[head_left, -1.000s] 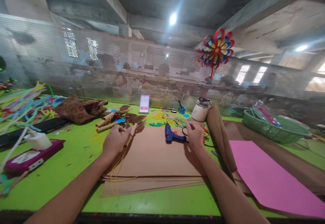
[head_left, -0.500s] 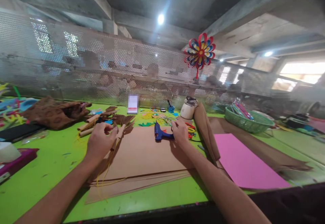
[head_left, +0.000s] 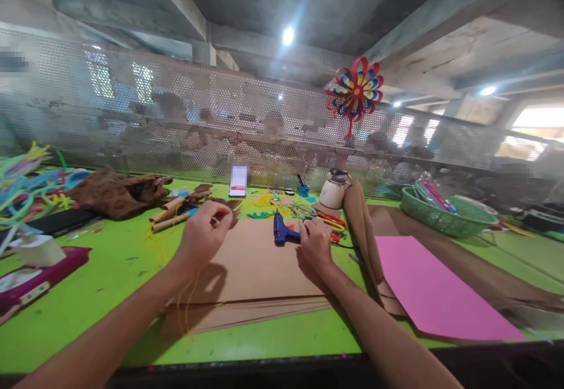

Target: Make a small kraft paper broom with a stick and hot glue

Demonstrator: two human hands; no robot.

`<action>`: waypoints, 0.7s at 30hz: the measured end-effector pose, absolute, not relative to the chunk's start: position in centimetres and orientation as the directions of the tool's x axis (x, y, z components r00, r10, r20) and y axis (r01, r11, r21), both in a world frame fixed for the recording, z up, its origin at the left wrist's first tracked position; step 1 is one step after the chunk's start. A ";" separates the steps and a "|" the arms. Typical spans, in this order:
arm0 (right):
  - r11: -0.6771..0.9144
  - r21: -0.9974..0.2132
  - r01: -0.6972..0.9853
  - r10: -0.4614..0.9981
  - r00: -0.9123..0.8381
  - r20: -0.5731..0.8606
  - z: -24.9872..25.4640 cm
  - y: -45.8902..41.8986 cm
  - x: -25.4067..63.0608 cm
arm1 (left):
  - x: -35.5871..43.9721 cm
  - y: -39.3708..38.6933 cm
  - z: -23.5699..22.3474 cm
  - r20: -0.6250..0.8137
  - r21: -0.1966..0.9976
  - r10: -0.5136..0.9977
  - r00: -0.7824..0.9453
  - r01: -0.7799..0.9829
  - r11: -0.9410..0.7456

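Note:
My left hand [head_left: 207,230] is raised over the left part of the brown paper sheets [head_left: 259,265], its fingers curled into a pinch; what they hold is hidden. Fringed brown paper [head_left: 234,207] shows just behind its fingertips, and yellow string [head_left: 188,301] hangs below the hand. My right hand [head_left: 318,241] is closed at the handle end of a blue glue gun [head_left: 282,231], whose nozzle points away from me. Scissors with red and yellow handles [head_left: 332,220] lie just beyond the right hand.
Rolled brown paper tubes [head_left: 170,218] lie at left, near a brown cloth bag [head_left: 117,192]. A phone [head_left: 238,180] stands at the back, with a white jug [head_left: 332,190] farther right. Pink paper [head_left: 436,283] and a green basket [head_left: 445,213] are at right.
The view has swung slightly left. My left hand has moved right, and the brown paper roll seen beside its fingers is now mostly hidden. My right hand stays at the glue gun.

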State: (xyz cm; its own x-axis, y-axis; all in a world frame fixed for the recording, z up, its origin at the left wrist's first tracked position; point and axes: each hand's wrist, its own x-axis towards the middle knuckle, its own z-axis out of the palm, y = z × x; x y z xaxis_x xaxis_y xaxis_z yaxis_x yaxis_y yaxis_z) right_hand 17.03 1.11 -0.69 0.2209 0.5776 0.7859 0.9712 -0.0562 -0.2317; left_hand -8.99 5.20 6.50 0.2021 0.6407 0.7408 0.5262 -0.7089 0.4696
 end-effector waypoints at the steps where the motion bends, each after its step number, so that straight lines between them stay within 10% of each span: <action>1: -0.039 -0.244 0.969 0.578 0.221 0.786 -0.6 1.0 17.0 | -8.1 4.5 6.8 0.717 0.452 0.633 0.292 0.498 -0.740; 6: 0.030 -0.378 0.925 0.529 0.306 0.792 -0.8 1.1 18.5 | -3.3 2.1 5.0 0.445 0.391 0.515 0.733 0.358 -0.848; 15: 0.038 -0.535 0.844 0.524 0.438 0.730 -0.1 0.5 21.6 | -2.0 0.9 2.2 0.264 0.207 0.223 0.938 0.170 -0.963; 21: 0.318 -0.504 0.803 0.873 -0.041 0.486 1.4 -3.2 18.8 | -3.6 0.5 3.6 0.170 0.194 0.221 0.960 0.187 -0.963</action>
State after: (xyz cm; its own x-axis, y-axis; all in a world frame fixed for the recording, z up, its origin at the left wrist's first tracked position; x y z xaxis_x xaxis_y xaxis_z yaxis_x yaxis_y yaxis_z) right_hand 18.79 -3.22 1.39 -0.0406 0.8730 0.4860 0.8033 0.3178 -0.5037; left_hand -3.58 0.51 3.61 0.9603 0.2210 0.1700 0.1871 -0.9629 0.1944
